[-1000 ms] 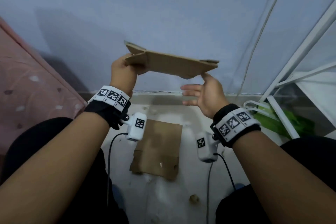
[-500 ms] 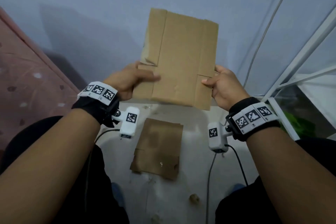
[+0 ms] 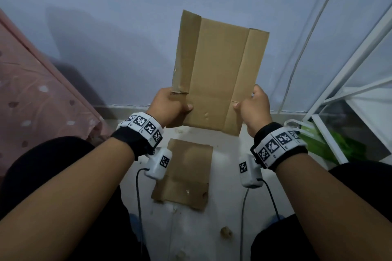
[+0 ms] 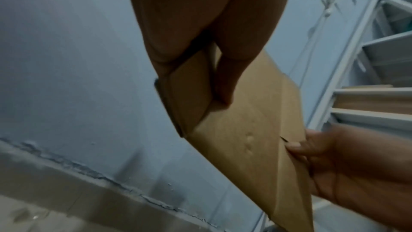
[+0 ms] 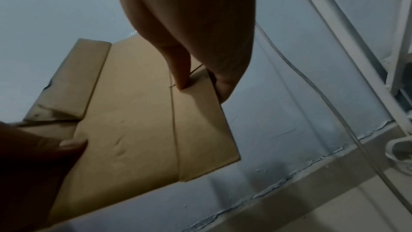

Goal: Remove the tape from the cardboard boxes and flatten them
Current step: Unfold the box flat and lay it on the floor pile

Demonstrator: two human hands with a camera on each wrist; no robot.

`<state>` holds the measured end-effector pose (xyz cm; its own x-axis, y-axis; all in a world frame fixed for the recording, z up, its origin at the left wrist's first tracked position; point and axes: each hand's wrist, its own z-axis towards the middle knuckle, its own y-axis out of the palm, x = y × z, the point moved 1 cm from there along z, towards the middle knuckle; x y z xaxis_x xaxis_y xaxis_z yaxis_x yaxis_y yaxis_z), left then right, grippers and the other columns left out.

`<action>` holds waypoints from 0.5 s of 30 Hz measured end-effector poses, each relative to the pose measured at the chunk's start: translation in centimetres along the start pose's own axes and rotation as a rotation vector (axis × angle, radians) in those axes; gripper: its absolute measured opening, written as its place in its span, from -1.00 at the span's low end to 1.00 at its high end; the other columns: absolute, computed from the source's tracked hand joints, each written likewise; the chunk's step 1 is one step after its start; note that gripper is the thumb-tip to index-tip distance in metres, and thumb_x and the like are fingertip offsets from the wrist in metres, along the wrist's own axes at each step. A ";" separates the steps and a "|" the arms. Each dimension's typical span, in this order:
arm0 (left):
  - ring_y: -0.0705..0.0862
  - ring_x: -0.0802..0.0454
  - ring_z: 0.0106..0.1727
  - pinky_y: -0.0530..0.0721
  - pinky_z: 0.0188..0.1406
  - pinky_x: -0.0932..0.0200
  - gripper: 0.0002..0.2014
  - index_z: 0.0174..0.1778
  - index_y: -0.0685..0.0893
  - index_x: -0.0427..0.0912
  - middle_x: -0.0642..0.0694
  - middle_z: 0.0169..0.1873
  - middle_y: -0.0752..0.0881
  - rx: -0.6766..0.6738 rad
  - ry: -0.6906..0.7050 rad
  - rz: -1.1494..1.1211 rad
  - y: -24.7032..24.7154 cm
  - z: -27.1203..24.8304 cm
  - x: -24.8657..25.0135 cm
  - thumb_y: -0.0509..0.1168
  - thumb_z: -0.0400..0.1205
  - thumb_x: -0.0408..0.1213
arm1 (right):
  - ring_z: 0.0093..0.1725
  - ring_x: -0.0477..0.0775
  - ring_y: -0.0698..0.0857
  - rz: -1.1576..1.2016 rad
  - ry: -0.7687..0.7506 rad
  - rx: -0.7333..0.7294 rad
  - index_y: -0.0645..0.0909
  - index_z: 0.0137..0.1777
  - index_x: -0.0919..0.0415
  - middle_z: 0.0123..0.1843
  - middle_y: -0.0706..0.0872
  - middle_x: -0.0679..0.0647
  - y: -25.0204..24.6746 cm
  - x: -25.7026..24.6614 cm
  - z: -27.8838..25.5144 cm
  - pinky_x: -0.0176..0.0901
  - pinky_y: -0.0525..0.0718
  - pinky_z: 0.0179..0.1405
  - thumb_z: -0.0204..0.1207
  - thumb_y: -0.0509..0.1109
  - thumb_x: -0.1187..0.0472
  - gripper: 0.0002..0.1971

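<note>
A flattened cardboard box (image 3: 214, 78) is being held upright before the blue wall (image 3: 106, 38), pinched at its lower edges by the left hand (image 3: 169, 108) and right hand (image 3: 254, 108); a second flattened box (image 3: 184, 174) is lying on the pale floor (image 3: 201, 235) below.

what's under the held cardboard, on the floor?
A second flattened cardboard piece lies on the floor below the held cardboard, which the left hand and right hand grip. Its far edge is hidden.
</note>
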<state>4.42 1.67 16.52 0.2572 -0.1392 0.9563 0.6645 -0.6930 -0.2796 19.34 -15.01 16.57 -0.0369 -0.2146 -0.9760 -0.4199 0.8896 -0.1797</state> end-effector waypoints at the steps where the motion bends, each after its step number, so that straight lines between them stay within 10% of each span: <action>1: 0.83 -0.18 0.02 0.80 0.07 -0.10 -0.79 0.01 0.79 -0.30 -0.19 -0.06 0.86 -0.013 -0.015 -0.042 -0.2 0.2 -0.1 0.51 0.47 -0.49 | 0.37 0.26 0.69 0.008 0.016 -0.028 0.48 0.54 0.11 0.49 0.62 0.17 0.0 0.1 0.2 0.06 0.77 0.24 0.38 0.38 0.51 -0.31; 6: 0.84 -0.22 0.01 0.82 0.05 -0.10 -0.63 0.18 0.75 -0.38 -0.29 -0.01 0.85 0.008 -0.046 -0.387 -0.6 0.9 0.2 0.54 0.56 -0.20 | 0.34 0.20 0.69 -0.014 0.058 -0.095 0.49 0.55 0.08 0.49 0.64 0.10 0.1 0.9 1.1 0.16 0.73 0.28 0.16 0.30 0.38 -0.18; 10: 0.87 -0.01 -0.07 0.81 -0.02 0.05 -0.67 0.07 0.81 -0.16 -0.06 -0.12 0.89 0.188 0.032 -0.297 0.0 1.3 -0.5 0.44 0.63 0.06 | -0.09 0.13 0.64 0.050 0.002 -0.073 0.55 -0.09 0.18 -0.10 0.68 0.08 1.1 1.0 -0.1 0.06 0.62 0.00 0.43 0.29 0.16 -0.87; 13: 0.86 0.09 -0.15 0.80 -0.10 0.15 -0.62 -0.04 0.81 -0.14 -0.01 -0.20 0.88 0.237 0.083 -0.207 0.7 1.0 -0.8 0.39 0.64 0.15 | -0.04 0.13 0.73 -0.010 -0.039 0.057 0.59 -0.08 0.25 -0.05 0.77 0.08 1.7 2.1 0.0 0.02 0.66 0.07 0.61 0.15 -0.27 -0.47; 15: 0.82 0.18 -0.24 0.75 -0.20 0.26 -0.61 -0.17 0.78 -0.13 0.00 -0.27 0.85 0.252 0.117 -0.151 1.0 0.9 -0.8 0.35 0.66 0.16 | -0.22 0.09 0.58 -0.102 -0.104 0.146 0.48 -0.21 0.21 -0.23 0.62 0.09 1.5 2.4 0.0 -0.05 0.54 -0.16 0.73 0.11 -0.19 -0.51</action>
<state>5.54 1.69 15.39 0.0699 -0.1383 0.9879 0.8457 -0.5170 -0.1322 18.65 -14.15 13.98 0.0962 -0.2707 -0.9578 -0.2804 0.9160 -0.2870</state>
